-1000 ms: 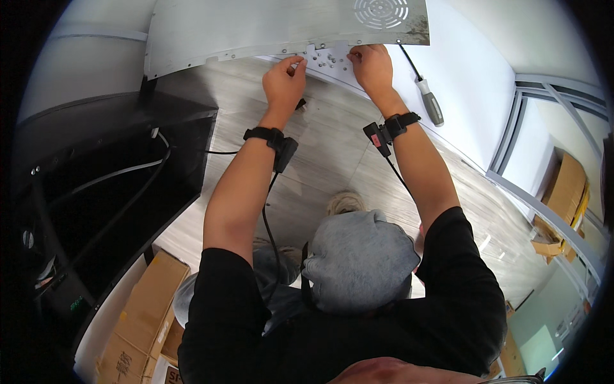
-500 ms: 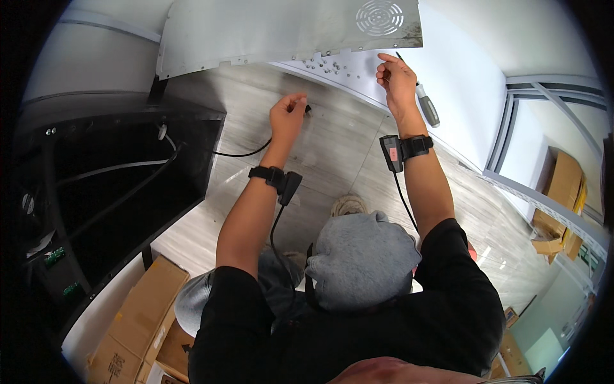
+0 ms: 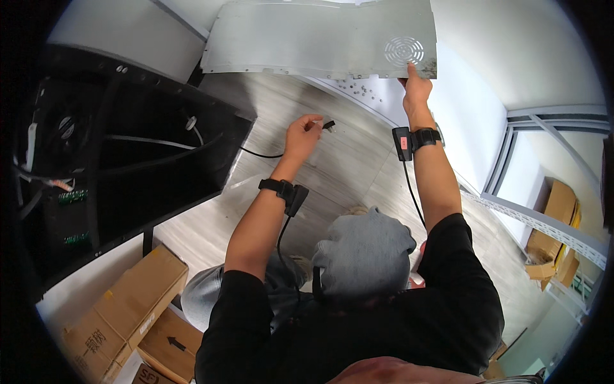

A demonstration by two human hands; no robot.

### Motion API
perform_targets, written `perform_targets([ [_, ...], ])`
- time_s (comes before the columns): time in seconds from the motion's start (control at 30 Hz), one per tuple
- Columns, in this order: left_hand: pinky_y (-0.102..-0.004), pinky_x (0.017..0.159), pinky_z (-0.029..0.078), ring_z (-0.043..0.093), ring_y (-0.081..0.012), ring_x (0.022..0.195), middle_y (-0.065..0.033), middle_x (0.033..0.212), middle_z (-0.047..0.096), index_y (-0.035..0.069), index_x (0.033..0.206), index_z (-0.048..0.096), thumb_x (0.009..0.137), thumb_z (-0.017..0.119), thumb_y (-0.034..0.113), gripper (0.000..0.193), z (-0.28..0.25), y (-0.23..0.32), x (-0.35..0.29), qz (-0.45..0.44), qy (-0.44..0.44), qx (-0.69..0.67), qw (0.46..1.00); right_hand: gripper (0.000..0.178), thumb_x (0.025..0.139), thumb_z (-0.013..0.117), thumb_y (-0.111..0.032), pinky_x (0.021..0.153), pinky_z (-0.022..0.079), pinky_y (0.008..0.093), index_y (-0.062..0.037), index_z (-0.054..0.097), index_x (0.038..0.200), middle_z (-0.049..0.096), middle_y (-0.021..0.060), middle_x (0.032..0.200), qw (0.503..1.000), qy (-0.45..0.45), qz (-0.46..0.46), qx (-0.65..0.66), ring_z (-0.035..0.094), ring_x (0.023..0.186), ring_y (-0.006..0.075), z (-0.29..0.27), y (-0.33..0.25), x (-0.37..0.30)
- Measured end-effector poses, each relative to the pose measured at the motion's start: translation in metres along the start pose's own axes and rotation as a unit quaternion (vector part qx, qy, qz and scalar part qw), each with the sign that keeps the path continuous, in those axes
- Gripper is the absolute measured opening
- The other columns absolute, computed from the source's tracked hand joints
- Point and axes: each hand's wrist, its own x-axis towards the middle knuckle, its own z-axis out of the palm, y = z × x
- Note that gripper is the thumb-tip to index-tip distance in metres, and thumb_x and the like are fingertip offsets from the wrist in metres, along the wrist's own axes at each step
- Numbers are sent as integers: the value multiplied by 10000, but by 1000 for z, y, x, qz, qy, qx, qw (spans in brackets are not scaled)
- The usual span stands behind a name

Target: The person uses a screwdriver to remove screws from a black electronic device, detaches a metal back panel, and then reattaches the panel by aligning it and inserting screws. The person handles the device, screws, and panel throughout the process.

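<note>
A black power plug [image 3: 329, 125] with metal prongs sticks out past the fingertips of my left hand [image 3: 302, 136], which is closed around it. Its black cable [image 3: 261, 154] runs left to an open black metal cabinet [image 3: 233, 153]. At the far side, my right hand [image 3: 417, 91] grips the near edge of a large grey sheet-metal panel [image 3: 300, 40], thumb on top beside the round slotted vent [image 3: 404, 51]. The fingers under the panel are mostly hidden.
Several small screws [image 3: 362, 91] lie on a white surface [image 3: 451, 96] just below the panel. Inside the cabinet are cables and green circuit boards [image 3: 73, 196]. Cardboard boxes [image 3: 131, 288] stand at the lower left, and a metal rack [image 3: 543, 211] is on the right.
My right hand has taken hold of the panel's edge near the vent. My left hand still holds the plug. The whole view has shifted, and the screwdriver is now mostly hidden by my right arm.
</note>
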Motion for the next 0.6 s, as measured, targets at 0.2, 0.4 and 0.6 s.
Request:
perform_targets([
  [0.2, -238, 631, 499, 622, -117, 742, -43, 912, 630, 30, 1138, 600, 911, 548, 92, 241, -39, -17, 7, 32, 34, 32, 998, 229, 883, 603, -93, 656, 553, 341, 110, 597, 989, 634, 146, 943, 999, -12, -38, 30, 625, 785, 204, 26, -23, -12],
  [0.4, -254, 637, 506, 643, -145, 788, -46, 981, 628, 49, 1141, 594, 902, 555, 107, 249, -53, 15, -19, -85, 80, -106, 988, 239, 885, 592, -89, 697, 576, 371, 115, 586, 1010, 618, 145, 977, 997, -23, -79, 3, 624, 816, 222, 50, -63, -28],
  [0.6, -274, 660, 509, 646, -167, 813, -54, 1014, 626, 53, 1132, 581, 906, 545, 114, 237, -76, 19, -26, -91, 116, -168, 975, 250, 878, 603, -91, 732, 580, 378, 127, 586, 1000, 622, 155, 980, 989, -58, -139, 3, 627, 827, 224, 73, -109, -40],
])
